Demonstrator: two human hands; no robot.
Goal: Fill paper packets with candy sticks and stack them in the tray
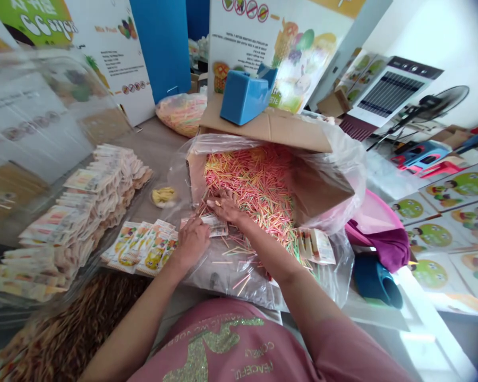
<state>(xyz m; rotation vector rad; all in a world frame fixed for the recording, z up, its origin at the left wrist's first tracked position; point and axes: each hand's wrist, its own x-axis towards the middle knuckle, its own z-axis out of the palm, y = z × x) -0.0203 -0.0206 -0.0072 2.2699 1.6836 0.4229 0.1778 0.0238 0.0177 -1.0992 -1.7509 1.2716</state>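
The left hand [194, 240] partly hides the printed packet [218, 225].

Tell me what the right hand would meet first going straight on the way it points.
The right hand would probably meet the box's left wall first, though depth is unclear.

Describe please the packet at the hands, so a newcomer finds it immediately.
Find the open carton of coloured sticks. At its near left corner lies a pale packet. Unlike the overlapping packets further left, it sits partly beneath the left hand.
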